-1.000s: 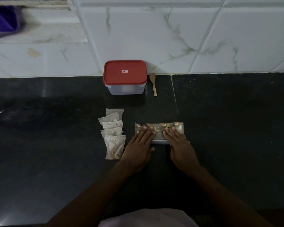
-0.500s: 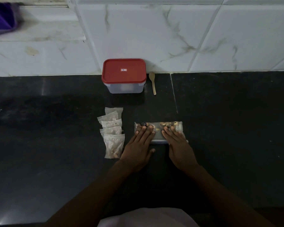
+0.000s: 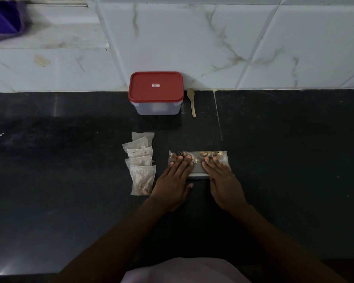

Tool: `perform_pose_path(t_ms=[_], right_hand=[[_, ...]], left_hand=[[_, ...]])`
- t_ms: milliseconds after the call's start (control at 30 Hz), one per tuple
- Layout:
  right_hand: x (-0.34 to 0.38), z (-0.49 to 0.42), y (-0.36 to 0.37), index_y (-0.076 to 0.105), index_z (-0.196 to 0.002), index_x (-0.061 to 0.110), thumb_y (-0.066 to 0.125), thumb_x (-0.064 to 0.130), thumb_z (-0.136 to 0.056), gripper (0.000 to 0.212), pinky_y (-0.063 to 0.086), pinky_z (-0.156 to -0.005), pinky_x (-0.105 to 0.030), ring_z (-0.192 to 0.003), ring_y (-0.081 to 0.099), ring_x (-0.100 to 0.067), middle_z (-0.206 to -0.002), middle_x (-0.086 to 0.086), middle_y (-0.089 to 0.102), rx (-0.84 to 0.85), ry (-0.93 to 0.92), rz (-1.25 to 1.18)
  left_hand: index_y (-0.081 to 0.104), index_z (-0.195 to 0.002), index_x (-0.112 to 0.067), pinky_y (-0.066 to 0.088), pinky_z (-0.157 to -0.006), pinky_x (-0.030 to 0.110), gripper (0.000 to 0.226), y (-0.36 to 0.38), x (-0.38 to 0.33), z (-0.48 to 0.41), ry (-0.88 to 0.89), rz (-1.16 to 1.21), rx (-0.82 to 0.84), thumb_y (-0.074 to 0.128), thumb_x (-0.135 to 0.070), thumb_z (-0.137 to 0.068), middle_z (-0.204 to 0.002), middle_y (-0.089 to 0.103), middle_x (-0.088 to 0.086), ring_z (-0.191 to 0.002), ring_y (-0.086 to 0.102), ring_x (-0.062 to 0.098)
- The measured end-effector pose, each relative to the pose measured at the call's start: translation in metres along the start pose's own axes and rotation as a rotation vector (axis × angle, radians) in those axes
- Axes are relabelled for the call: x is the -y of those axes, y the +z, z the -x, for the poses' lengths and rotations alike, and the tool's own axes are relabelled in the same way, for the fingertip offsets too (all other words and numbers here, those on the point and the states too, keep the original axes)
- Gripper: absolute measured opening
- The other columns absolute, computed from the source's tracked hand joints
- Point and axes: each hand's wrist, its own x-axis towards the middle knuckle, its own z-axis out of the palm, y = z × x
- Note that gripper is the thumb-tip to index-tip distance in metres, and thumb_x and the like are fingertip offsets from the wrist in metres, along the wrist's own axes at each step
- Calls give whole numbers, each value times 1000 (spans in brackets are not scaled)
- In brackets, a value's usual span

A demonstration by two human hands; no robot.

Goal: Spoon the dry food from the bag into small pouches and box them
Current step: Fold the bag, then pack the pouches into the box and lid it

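A clear bag of dry food lies flat on the black counter, with nuts showing along its far edge. My left hand rests flat on the bag's left part, fingers straight. My right hand lies flat on its right part. Left of the bag, several small clear pouches lie in an overlapping row; the nearest one holds some food. A clear box with a red lid stands shut against the wall. A small wooden spoon lies just right of the box.
A white marble-tiled wall rises behind the counter. A purple cloth sits on a ledge at the top left. A seam runs across the counter right of the spoon.
Both hands stay flat on the bag, and only the view has shifted slightly.
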Motion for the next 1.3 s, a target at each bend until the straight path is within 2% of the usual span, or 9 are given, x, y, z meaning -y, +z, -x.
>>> perform_pose_path(t_ms=[100, 300, 467, 600, 800, 900, 967, 1133, 1300], right_hand=[[0, -1, 0, 32, -158, 22, 21, 33, -97, 63, 1, -126, -30, -154, 6, -5, -167, 7, 24, 7, 9, 2], [0, 0, 0, 32, -158, 22, 30, 26, -97, 61, 10, -129, -37, -156, 10, -8, -167, 6, 25, 13, 9, -14], [-1, 0, -6, 32, -159, 20, 41, 17, -101, 58, 3, -126, -28, -154, 8, -6, -167, 3, 26, 10, -41, -27], [-2, 0, -15, 45, -153, 21, 56, 5, -94, 62, 24, -123, -29, -152, 27, -8, -160, 3, 43, -73, -48, -137], [0, -2, -28, 66, -131, 24, 69, 2, -84, 51, 44, -107, -30, -128, 53, -12, -135, 7, 61, -177, -70, -127], [-1, -4, -30, 73, -116, 26, 71, 8, -86, 35, 49, -89, -35, -108, 58, -13, -117, 8, 64, -199, -81, -26], [-2, -5, -30, 76, -110, 26, 71, 11, -88, 28, 49, -83, -38, -101, 59, -14, -110, 9, 65, -212, -79, 11], [-5, -10, -26, 77, -109, 23, 67, 15, -93, 21, 51, -81, -41, -99, 60, -17, -109, 7, 68, -203, -48, 40], [-3, -12, -22, 76, -113, 21, 66, 14, -93, 23, 54, -82, -39, -99, 61, -17, -111, 5, 69, -177, -18, 24]], left_hand=[[7, -164, -20, 4, -130, 40, 73, 2, 1, -1, 1, -10, -25, 19, -55, -101, -172, -2, 2, -158, -8, 17], [5, -164, -20, -8, -125, 33, 71, -1, 0, 1, 11, 23, -37, 28, -52, -105, -172, -4, 1, -157, -11, 15], [8, -164, -20, 1, -128, 37, 69, 3, 3, 0, 24, 16, -61, 14, -48, -102, -172, 2, 2, -158, -5, 17], [18, -163, -19, 14, -129, 40, 65, -2, 4, -2, 23, 78, -78, 11, -41, -103, -171, 13, 3, -159, 6, 17], [42, -152, -16, 42, -114, 43, 58, -16, 0, -6, -21, 132, -122, 52, -15, -95, -162, 35, 7, -148, 37, 28], [54, -138, -19, 46, -106, 47, 49, -22, 1, -7, -1, 43, -151, 64, -17, -90, -150, 47, 9, -140, 43, 31], [59, -130, -20, 47, -101, 46, 42, -23, 2, -8, 13, 4, -161, 67, -21, -89, -142, 53, 8, -133, 49, 31], [57, -141, -23, 38, -109, 43, 43, -26, 2, -8, 4, 10, -105, 57, -24, -98, -151, 45, 6, -142, 40, 27], [54, -143, -27, 41, -109, 42, 43, -26, 0, -6, -16, 10, -122, 49, -36, -101, -151, 43, 3, -141, 40, 24]])
